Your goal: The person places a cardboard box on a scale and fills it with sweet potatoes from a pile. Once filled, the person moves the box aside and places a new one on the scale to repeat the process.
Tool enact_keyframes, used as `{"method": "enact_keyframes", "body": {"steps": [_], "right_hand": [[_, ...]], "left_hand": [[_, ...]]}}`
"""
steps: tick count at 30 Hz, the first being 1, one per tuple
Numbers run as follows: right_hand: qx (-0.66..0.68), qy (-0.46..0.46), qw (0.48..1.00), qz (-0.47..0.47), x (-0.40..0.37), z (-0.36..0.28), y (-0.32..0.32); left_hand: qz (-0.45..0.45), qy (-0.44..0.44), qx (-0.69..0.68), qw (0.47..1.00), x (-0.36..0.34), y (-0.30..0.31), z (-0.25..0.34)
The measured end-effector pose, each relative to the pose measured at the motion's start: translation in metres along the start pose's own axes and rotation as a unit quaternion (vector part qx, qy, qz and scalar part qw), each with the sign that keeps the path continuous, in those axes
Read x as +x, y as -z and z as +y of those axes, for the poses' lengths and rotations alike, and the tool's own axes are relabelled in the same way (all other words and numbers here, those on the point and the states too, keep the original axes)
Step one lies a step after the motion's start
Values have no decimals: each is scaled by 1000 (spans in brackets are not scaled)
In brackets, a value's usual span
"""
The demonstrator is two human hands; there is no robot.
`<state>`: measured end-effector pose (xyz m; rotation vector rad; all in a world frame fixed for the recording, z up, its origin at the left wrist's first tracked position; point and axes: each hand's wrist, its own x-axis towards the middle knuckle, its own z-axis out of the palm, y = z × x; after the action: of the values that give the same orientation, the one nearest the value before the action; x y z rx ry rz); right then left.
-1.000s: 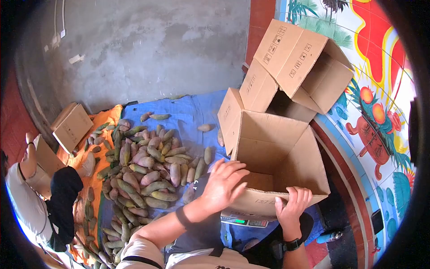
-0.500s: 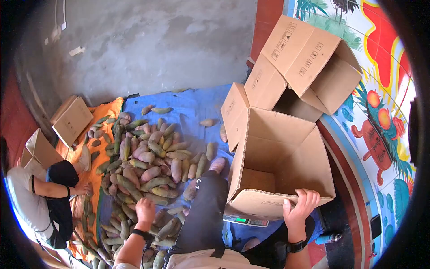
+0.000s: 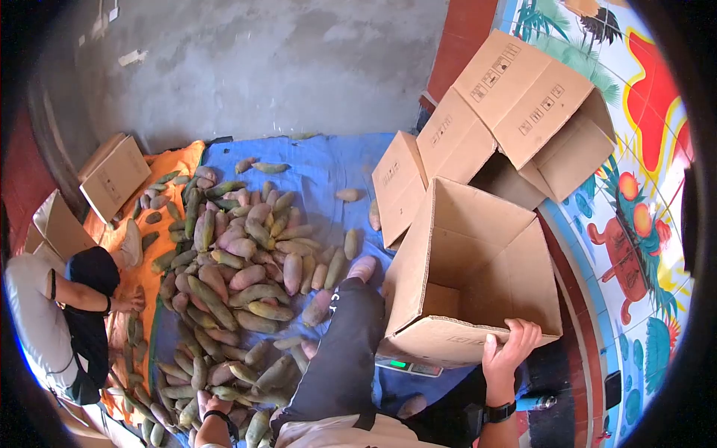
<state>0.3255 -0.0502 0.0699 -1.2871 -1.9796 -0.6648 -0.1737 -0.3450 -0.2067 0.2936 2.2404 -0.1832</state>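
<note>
An open cardboard box (image 3: 478, 261) stands on a scale (image 3: 409, 366) with a lit green display. My right hand (image 3: 511, 349) grips the box's near edge, thumb on one side and fingers over the rim. Low in the view, my left hand (image 3: 211, 404) reaches down among the green and purplish radish-like vegetables (image 3: 246, 276); its fingers are partly hidden, and what they hold, if anything, cannot be made out. The pile covers much of a blue sheet (image 3: 314, 160), left of my bent leg.
At the left a co-worker (image 3: 56, 321) sits by an orange sheet (image 3: 196, 155) with more vegetables. Cardboard boxes (image 3: 515, 97) lean together at upper right beside a painted tiled wall (image 3: 635, 224). Another box (image 3: 113, 179) is at upper left. A bottle (image 3: 536, 403) lies at lower right.
My left hand has moved down and left, from above the pile to among the vegetables nearer me. My right hand stays on the box edge. The view has shifted slightly.
</note>
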Motion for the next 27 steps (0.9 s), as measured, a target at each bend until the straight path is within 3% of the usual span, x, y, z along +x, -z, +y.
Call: {"method": "enact_keyframes", "body": {"steps": [2, 6, 12, 14, 20, 27], "right_hand": [[-4, 4, 1000, -1, 0, 0, 0], [-9, 2, 1000, -9, -1, 0, 1], [-11, 2, 1000, -15, -1, 0, 1], [-8, 2, 1000, -17, 0, 0, 0], [-16, -6, 999, -29, -1, -1, 3], [-30, 4, 999, -27, 3, -3, 3]], "left_hand": [[-50, 24, -38, 998, 66, -44, -31], [4, 24, -20, 1000, 54, -57, -15], [136, 42, -53, 988, 14, -30, 17], [136, 54, -89, 985, 58, -44, 7], [99, 34, -104, 989, 91, -53, 4], [176, 18, -112, 978, 65, -51, 17]]}}
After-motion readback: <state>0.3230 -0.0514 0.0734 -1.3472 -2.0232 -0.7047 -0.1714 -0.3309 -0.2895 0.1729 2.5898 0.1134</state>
